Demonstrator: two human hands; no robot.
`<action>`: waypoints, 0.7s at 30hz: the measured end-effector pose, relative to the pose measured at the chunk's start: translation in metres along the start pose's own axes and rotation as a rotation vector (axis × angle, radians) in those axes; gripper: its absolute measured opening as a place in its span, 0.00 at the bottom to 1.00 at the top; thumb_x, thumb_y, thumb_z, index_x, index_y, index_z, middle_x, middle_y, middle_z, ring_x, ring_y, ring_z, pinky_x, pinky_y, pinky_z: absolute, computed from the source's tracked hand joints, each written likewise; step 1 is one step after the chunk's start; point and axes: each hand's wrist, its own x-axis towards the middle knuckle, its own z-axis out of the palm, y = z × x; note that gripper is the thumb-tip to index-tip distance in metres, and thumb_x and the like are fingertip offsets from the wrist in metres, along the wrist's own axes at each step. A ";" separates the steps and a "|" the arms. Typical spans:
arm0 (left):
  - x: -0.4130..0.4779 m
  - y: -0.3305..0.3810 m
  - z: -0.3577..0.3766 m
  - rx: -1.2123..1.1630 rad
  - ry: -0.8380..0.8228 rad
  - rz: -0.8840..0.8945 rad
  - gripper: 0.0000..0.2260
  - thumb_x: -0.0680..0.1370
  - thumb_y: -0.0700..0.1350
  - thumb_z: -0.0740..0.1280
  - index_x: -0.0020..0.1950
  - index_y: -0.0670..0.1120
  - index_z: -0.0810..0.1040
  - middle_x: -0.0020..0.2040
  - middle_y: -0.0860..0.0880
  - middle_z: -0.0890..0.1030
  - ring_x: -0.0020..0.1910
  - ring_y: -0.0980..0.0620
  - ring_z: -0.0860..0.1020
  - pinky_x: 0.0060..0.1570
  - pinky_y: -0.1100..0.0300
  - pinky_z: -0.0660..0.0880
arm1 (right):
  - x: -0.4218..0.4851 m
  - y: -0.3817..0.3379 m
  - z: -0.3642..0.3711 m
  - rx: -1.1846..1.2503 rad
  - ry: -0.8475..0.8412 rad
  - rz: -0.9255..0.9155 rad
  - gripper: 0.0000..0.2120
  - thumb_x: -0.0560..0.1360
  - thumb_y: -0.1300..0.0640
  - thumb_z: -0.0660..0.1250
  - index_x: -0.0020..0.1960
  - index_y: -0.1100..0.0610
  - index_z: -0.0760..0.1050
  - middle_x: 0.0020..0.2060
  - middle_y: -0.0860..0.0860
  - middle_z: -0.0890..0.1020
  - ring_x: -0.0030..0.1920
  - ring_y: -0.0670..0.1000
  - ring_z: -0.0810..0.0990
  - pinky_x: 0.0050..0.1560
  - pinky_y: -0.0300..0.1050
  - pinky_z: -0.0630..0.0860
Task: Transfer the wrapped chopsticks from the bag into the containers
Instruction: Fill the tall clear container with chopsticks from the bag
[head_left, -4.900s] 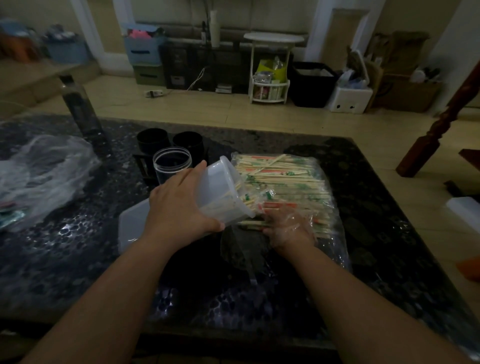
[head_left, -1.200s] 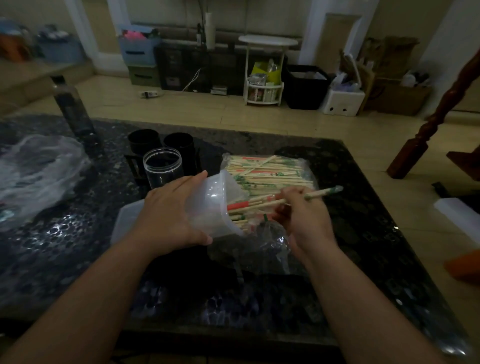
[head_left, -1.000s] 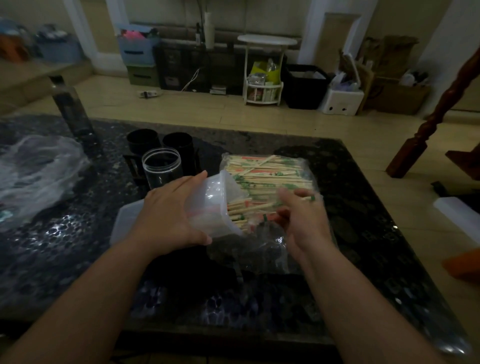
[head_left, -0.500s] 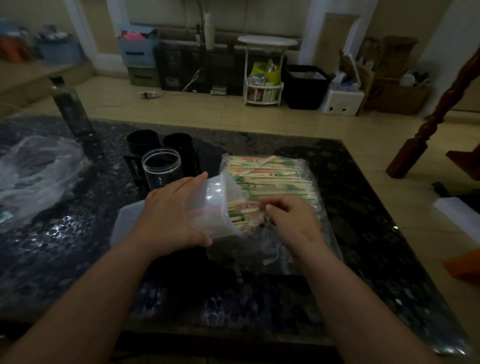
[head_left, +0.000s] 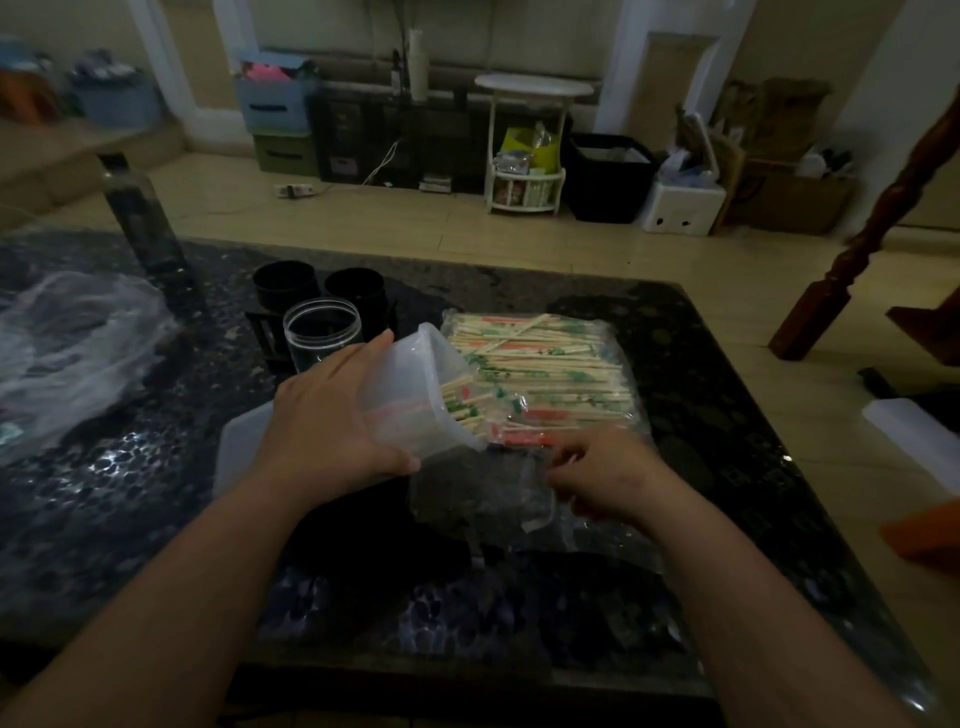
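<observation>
Bag (head_left: 483, 493) of wrapped chopsticks (head_left: 540, 374) lies just beyond your right hand (head_left: 608, 475). Your left hand (head_left: 322, 421) wraps the tilted container (head_left: 405, 384), its mouth facing the bag and some chopsticks inside. Right fingers are curled at the bag mouth, blurred; can't tell the grip.

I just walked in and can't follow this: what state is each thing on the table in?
tub: tilted, mouth toward bag, partly filled with chopsticks, held by left hand.
bag: lying flat, holds many chopsticks.
jar: upright, lidless.
cups: upright.
right hand: at bag's near end, blurred; hold unclear.
</observation>
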 end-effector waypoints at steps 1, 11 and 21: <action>-0.001 0.001 0.000 0.000 -0.002 0.004 0.58 0.54 0.59 0.82 0.78 0.58 0.54 0.76 0.54 0.62 0.74 0.52 0.60 0.71 0.51 0.56 | 0.000 0.000 0.003 -0.129 -0.080 0.009 0.11 0.75 0.62 0.66 0.35 0.54 0.79 0.33 0.54 0.83 0.32 0.53 0.81 0.36 0.45 0.78; -0.002 0.003 0.000 -0.002 0.004 -0.005 0.58 0.54 0.58 0.82 0.78 0.58 0.55 0.76 0.54 0.62 0.74 0.52 0.60 0.70 0.52 0.56 | 0.014 0.007 0.047 -0.426 -0.278 0.027 0.28 0.79 0.59 0.61 0.77 0.47 0.60 0.69 0.57 0.73 0.64 0.57 0.76 0.61 0.47 0.74; 0.000 0.002 0.002 -0.008 0.003 0.010 0.57 0.56 0.56 0.82 0.78 0.58 0.55 0.76 0.53 0.63 0.74 0.52 0.60 0.69 0.53 0.56 | 0.026 0.026 0.072 -0.268 0.134 0.173 0.32 0.79 0.50 0.60 0.78 0.52 0.49 0.61 0.59 0.78 0.60 0.59 0.78 0.54 0.52 0.73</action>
